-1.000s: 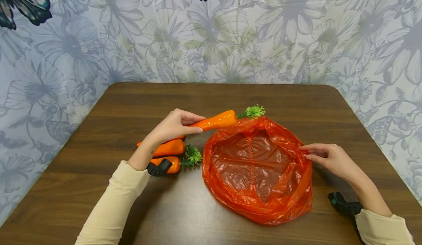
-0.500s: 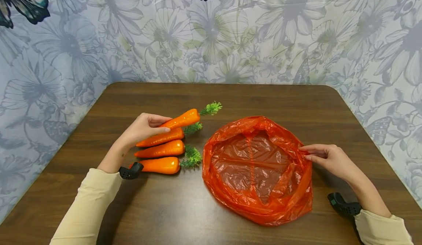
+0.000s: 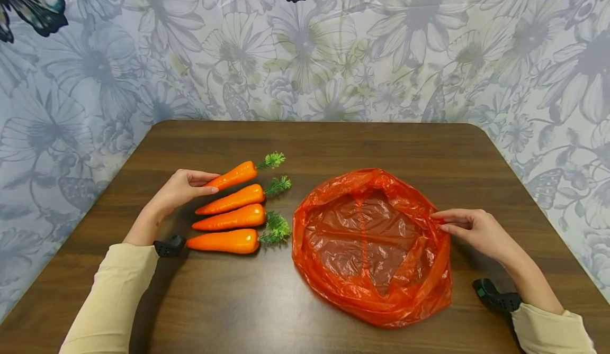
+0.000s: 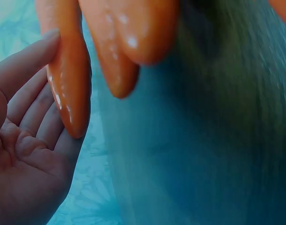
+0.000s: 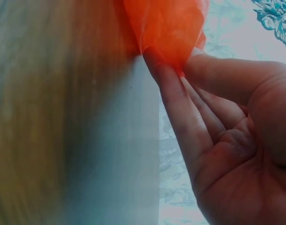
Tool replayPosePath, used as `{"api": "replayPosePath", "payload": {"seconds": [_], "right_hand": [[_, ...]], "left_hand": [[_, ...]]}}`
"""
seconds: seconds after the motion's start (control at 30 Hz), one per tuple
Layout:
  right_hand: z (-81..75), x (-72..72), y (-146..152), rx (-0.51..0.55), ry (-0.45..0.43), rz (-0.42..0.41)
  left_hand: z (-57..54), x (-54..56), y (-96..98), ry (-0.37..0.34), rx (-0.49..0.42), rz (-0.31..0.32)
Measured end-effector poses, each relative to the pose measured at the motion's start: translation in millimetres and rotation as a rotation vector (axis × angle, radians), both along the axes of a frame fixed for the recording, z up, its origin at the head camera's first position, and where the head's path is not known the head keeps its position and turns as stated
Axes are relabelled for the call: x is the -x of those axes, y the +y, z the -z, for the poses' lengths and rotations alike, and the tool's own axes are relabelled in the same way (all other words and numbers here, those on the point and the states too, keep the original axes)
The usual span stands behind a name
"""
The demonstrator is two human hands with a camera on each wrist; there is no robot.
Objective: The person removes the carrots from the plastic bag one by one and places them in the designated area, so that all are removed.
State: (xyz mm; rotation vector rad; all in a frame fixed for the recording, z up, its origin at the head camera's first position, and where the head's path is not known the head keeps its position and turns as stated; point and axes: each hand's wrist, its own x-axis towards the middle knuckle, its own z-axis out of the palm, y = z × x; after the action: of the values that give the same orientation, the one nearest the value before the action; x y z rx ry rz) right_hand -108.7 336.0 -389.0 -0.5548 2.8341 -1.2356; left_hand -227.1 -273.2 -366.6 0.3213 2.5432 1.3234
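My left hand (image 3: 183, 191) pinches the tapered end of the farthest carrot (image 3: 238, 174) between thumb and fingers; its leafy green top points right and away. Closer to me, three more carrots lie in a row: one carrot (image 3: 233, 199) just beside it, a middle carrot (image 3: 233, 217) and the nearest carrot (image 3: 226, 241). In the left wrist view the thumb presses on the held carrot (image 4: 70, 89), whose tip hangs before the palm. My right hand (image 3: 478, 230) pinches the right rim of a red plastic bag (image 3: 333, 301) with a wide-spread mouth. The right wrist view shows the gathered bag plastic (image 5: 166, 28) between thumb and forefinger.
Everything rests on a brown wooden table (image 3: 238, 311) with rounded far corners. Behind it stands a flower-patterned wall (image 3: 305, 52) with dark butterflies. The bag lies to the right of the carrots, close to their green tops.
My left hand has carried the carrot leftward from above the bag's far rim to the far side of the carrot row. The right hand has kept its hold on the bag.
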Motion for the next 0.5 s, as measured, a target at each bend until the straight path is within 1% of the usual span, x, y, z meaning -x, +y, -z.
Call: {"api": "replayPosePath", "payload": {"seconds": [0.2, 0.37, 0.5], "right_hand": [[1.0, 0.0, -0.2, 0.015, -0.001, 0.000], [3.2, 0.3, 0.3, 0.024, 0.002, -0.006], [3.4, 0.7, 0.5, 0.028, 0.012, -0.013]], "left_hand": [[4.4, 6.0, -3.0, 0.003, 0.027, 0.033], [7.4, 9.8, -4.7, -0.002, 0.050, 0.074], [10.5, 12.0, -6.0, -0.010, 0.044, 0.095]]}}
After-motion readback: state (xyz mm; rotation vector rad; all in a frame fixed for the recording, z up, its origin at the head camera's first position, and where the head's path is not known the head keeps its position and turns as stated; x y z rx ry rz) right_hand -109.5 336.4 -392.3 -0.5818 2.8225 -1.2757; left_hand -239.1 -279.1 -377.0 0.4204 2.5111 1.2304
